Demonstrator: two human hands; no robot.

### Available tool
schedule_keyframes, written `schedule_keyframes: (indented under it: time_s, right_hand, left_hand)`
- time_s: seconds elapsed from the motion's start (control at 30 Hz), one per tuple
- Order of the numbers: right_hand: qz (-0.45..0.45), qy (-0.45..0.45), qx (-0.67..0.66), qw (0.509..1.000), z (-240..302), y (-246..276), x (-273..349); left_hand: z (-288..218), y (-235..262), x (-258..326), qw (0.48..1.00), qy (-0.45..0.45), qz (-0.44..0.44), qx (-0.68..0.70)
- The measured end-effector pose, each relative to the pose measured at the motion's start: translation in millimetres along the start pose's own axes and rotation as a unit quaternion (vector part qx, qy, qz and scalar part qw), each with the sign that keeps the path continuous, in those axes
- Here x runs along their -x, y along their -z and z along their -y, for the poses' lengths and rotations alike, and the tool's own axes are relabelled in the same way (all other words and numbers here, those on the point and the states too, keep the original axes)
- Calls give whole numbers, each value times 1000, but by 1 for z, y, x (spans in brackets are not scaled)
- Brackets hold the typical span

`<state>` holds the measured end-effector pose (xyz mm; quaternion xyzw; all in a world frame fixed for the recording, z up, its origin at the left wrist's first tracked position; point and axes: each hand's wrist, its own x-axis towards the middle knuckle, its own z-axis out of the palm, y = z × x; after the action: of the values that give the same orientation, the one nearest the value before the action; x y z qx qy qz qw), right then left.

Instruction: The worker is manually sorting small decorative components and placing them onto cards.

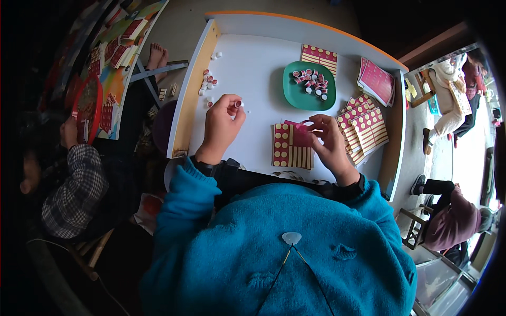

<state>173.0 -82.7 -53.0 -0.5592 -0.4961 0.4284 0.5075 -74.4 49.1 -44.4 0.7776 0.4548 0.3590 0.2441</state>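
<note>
My left hand (224,126) is closed in a pinch around a small round white jar (238,104) with a dark red end, held just above the white tabletop. My right hand (332,141) has its thumb and forefinger pinched on a thin, translucent pink-red strip (302,127). Beneath that strip lies a dark red sheet of stickers (281,152) with cream circles and long cream bars. The strip's lower end seems to meet the sheet; whether it is attached I cannot tell. Beyond the hands, a green tray (289,95) holds several small red-and-white jars (311,80).
Loose small jars (209,82) are scattered along the table's left wall. More sticker sheets (369,126) overlap at the right, below a stack of pink-red cards (377,81). Raised walls with an orange edge (295,19) enclose the table. A co-worker in a checked sleeve (84,168) sits at left.
</note>
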Motion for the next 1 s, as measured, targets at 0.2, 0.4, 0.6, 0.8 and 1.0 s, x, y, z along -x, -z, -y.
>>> schedule_keyframes:
  time_s: [0.2,0.4,0.6,0.8,1.0]
  right_hand:
    - [-16,-64,-215,974,25,-9,-14]
    - [-2,-52,-226,973,38,-15,-15]
    - [-10,-58,-210,976,41,-21,-16]
    - [-3,-51,-197,979,34,-23,-16]
    - [2,-55,-204,977,34,-25,-16]
  left_hand:
    - [-54,-22,9,965,11,72,252]
    - [-75,-30,18,968,-5,86,234]
    - [-78,-30,21,980,-40,83,177]
    - [-80,-29,21,980,-53,96,165]
    - [-79,-30,21,982,-65,94,153]
